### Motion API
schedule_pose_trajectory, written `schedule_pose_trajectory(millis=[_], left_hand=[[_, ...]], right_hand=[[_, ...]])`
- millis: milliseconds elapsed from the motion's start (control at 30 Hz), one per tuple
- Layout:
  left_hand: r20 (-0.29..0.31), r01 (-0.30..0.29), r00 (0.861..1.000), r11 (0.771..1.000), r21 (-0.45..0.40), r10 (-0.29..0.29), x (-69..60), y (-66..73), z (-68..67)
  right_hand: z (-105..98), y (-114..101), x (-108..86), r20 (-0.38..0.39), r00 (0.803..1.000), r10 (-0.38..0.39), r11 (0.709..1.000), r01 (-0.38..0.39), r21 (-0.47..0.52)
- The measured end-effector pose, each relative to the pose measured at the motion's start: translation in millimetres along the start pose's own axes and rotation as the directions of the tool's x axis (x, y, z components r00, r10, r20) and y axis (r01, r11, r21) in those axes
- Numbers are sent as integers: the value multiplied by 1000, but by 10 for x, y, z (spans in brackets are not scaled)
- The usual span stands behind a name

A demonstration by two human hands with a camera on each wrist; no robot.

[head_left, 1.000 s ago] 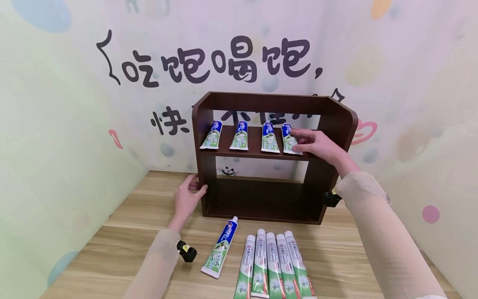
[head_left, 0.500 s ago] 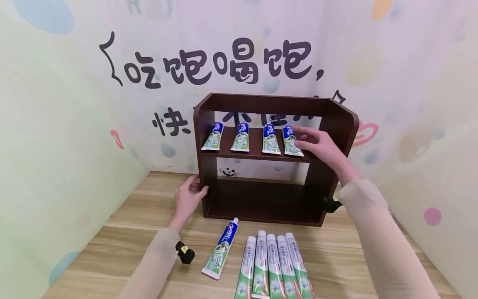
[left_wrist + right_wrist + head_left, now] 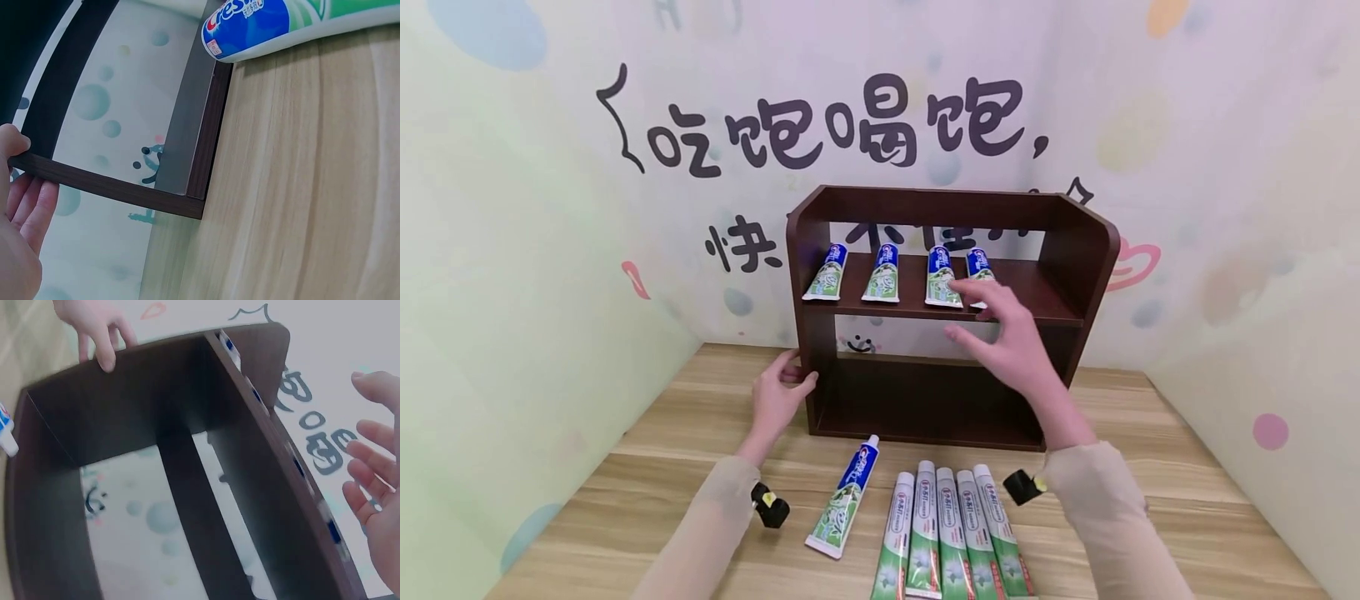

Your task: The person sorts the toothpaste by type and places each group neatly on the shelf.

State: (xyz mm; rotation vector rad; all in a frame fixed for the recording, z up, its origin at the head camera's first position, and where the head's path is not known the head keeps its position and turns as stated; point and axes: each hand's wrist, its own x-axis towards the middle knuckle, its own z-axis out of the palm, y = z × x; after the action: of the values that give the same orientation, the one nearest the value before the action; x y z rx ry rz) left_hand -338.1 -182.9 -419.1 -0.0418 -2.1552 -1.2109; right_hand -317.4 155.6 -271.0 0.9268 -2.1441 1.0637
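Observation:
A dark brown two-tier shelf (image 3: 1078, 265) stands on the table. My left hand (image 3: 773, 402) grips its left side panel; the left wrist view has the thumb on one face and the fingers (image 3: 39, 209) on the other. On the upper tier several blue-and-green toothpaste tubes lean in a row, among them the third tube (image 3: 941, 271) and the rightmost tube (image 3: 979, 265), the latter partly hidden by my right hand (image 3: 1013, 337). That hand hovers before the tier, its fingers spread and nothing in its grasp. A matching toothpaste tube (image 3: 844, 500) lies on the table in front.
Several white-and-green toothpaste tubes (image 3: 950, 533) lie side by side on the wooden table (image 3: 647, 483), right of the single blue-and-green one. Behind the shelf is a printed wall (image 3: 880, 50) with large black characters. The lower tier (image 3: 917, 400) holds no tubes.
My right hand has let go of the rightmost tube and come away from it, leftward, down and toward me. The left hand stays on the shelf's side.

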Motion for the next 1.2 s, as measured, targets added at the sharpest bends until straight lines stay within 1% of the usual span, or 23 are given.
schedule_pose_trajectory(millis=[133,267,400,533,700,800,1000,1100,1200], left_hand=[[3,-6,1000,1000,-8,6,-6,3,-6],[11,-13,1000,1000,-12,14,-4,22,-25],[13,-17,1000,1000,-8,17,4,29,-31],[16,-15,1000,1000,-4,15,2,26,-18],[16,1,1000,1000,-6,-1,-8,14,-14],[13,-2,1000,1000,-7,2,-2,3,-14],[10,-24,1000,1000,5,24,4,-14,-15],[14,-22,1000,1000,3,22,-6,-11,-18],[16,-20,1000,1000,0,20,-13,-3,-18]], right_hand=[[192,-50,-164,5,999,31,999,-32,14],[404,-50,-303,4,995,96,995,-96,33],[647,2,-443,12,986,169,984,-170,48],[867,62,-585,38,971,236,970,-238,46],[1105,83,-755,74,942,328,941,-333,58],[1236,69,-861,92,924,372,922,-379,76],[1465,52,-1043,139,894,426,895,-439,76],[1538,29,-1103,184,870,458,875,-478,82],[1585,17,-1154,234,848,476,861,-503,70]])
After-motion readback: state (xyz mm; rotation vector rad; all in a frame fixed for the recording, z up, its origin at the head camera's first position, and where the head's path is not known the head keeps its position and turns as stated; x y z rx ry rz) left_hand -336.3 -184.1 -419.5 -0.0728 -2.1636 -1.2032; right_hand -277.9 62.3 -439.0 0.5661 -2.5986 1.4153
